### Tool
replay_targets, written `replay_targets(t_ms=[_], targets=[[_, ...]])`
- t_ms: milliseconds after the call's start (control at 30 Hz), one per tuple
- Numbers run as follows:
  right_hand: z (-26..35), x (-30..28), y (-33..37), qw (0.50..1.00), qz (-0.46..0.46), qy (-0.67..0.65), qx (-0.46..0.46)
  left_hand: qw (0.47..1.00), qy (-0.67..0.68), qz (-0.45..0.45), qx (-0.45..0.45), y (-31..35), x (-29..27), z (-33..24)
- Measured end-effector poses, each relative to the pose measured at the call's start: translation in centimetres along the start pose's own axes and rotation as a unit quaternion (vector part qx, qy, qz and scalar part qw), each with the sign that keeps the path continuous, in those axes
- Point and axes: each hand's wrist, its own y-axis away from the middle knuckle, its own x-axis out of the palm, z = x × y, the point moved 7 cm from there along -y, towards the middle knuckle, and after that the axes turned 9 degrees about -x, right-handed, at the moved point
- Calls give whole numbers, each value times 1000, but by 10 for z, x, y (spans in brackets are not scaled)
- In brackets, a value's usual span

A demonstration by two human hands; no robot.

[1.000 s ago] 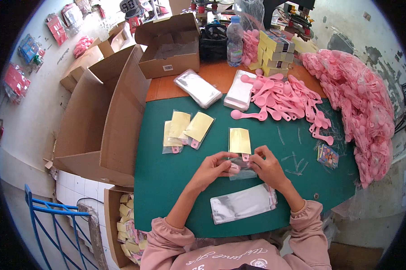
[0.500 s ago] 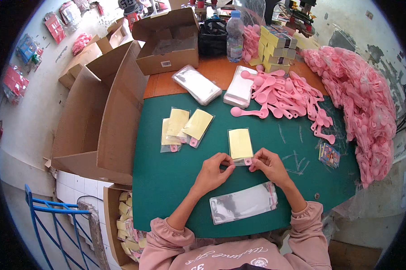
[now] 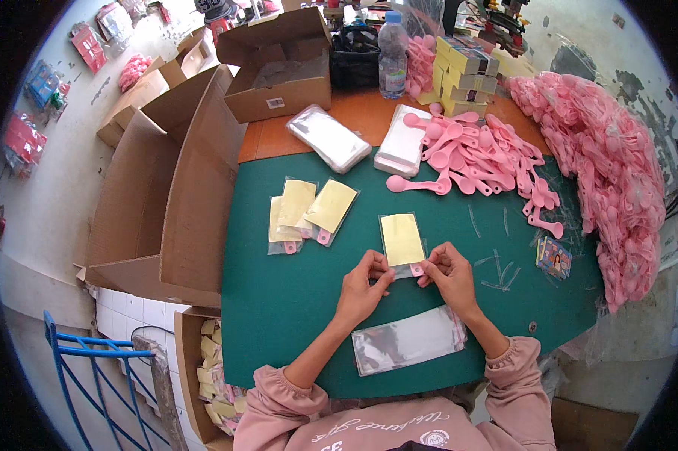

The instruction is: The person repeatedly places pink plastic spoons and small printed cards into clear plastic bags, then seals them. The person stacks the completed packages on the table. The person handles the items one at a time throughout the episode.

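Observation:
Between my hands is a clear plastic packet [image 3: 403,239] with a yellow card inside and the pink end of a spoon handle at its lower edge. My left hand [image 3: 364,287] pinches the packet's lower left corner between thumb and fingers. At the lower right corner, beside the pink handle end, my right hand [image 3: 452,279] is closed on the packet too. Just nearer to me lies a stack of clear plastic bags [image 3: 407,342]. Several filled packets [image 3: 298,207] overlap on the green mat [image 3: 294,316] to the left.
A pile of pink spoons [image 3: 474,154] and two stacks of clear bags [image 3: 328,138] lie farther back. Stacked cards [image 3: 465,75] and a water bottle [image 3: 392,56] stand behind. Bagged pink spoons [image 3: 606,165] heap at right, small cards [image 3: 554,260] nearby. A large cardboard box [image 3: 140,195] borders the left.
My left fingers have come in against the packet's lower left corner. The packet has turned very slightly, and the whole view has shifted a little.

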Motion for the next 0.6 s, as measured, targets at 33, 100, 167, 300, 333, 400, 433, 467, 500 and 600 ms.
replay_targets(t_ms=[33,100,167,300,333,400,433,467,500,600], targets=[[-1,0,0,1000,0,3,0,1000,-5,15,-6,0,2,0],[3,1,0,1000,-7,4,3,1000,-20,18,-3,0,2,-5],[8,3,0,1000,-10,3,7,999,-36,16,1,2,0,-6],[23,10,-25,969,81,226,-62,996,-77,-8,39,-3,-26,-8],[33,16,-38,914,113,355,-160,991,-106,-32,77,-5,-41,-12],[40,9,-70,840,51,446,-305,965,-215,-90,118,-9,-67,-22],[43,3,-84,797,31,514,-316,919,-318,-171,161,-3,-71,-32],[44,2,-95,749,13,575,-329,850,-416,-254,199,8,-73,-44],[38,-3,-101,748,10,576,-329,850,-416,-253,202,13,-66,-51],[17,-14,-108,718,19,645,-262,810,-489,-211,244,29,-17,-62]])
